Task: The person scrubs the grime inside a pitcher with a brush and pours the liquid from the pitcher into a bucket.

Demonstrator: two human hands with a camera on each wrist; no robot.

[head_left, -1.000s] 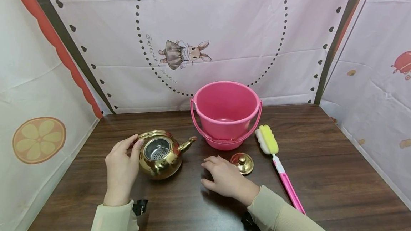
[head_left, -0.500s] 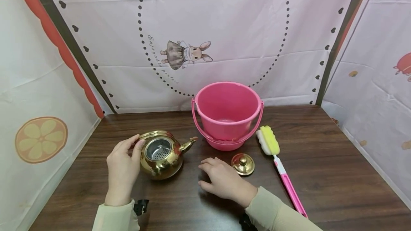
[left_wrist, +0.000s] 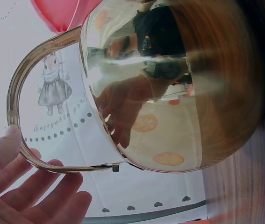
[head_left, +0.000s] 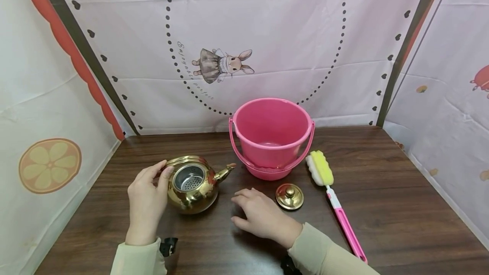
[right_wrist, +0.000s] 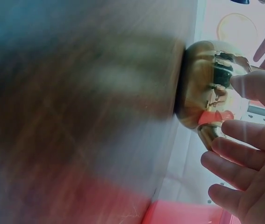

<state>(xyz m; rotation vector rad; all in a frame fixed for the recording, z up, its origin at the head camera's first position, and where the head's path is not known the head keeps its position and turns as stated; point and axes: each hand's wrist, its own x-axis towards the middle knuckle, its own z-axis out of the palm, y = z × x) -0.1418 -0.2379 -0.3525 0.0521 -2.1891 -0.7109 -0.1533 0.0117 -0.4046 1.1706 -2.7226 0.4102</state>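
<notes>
Left hand (head_left: 147,198) grips the gold teapot (head_left: 196,201) by its handle (left_wrist: 13,100); right hand (head_left: 261,215), empty, fingers spread, is nearer its spout (head_left: 223,175).

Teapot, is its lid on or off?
Off. The lid lies on the table in front of the bucket, and the teapot shows an uncovered opening with the strainer visible inside.

I face a pale pinkish cloth wall (head_left: 267,24) with a printed rabbit (head_left: 221,65) lying sideways. A dotted line (head_left: 209,108) curves below the rabbit. Left of the rabbit, past a red scalloped border (head_left: 78,67), a side cloth (head_left: 34,84) shows an orange slice (head_left: 50,166); to its right hangs another creased cloth (head_left: 439,135). Below the rabbit, my table (head_left: 389,198) is dark wood-grain.
</notes>
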